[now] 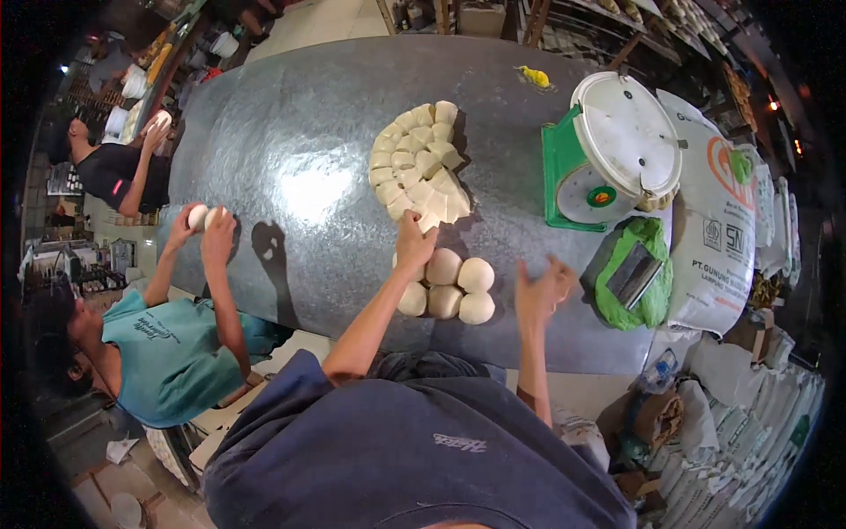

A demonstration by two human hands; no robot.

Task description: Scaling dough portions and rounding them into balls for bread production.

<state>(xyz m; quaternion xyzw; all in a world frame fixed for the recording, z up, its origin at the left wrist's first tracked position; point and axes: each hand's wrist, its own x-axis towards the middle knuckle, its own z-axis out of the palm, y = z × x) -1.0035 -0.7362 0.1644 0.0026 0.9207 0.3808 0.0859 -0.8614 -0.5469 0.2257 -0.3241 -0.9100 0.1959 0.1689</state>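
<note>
A fan-shaped slab of pale dough [410, 159], cut into several chunks, lies on the grey metal table [264, 106]. At its near edge my left hand [414, 242] is closed on a dough piece [429, 220], pinched between thumb and fingers. Just in front of me sit several smooth, round dough balls [445, 286], set close together in rows; my left hand and forearm partly cover those on the left. To the right of the balls, my right hand [544, 289] is raised over the table, a little blurred, its fingers apart and nothing in them.
A green scale [564, 172] with a round white pan stands at the right. Beside it are a green plastic bag [648, 300] under a dark metal scraper [636, 278], and a white sack [709, 229]. At left, a co-worker's hands [216, 234] hold dough balls. Something yellow [534, 77] lies far back.
</note>
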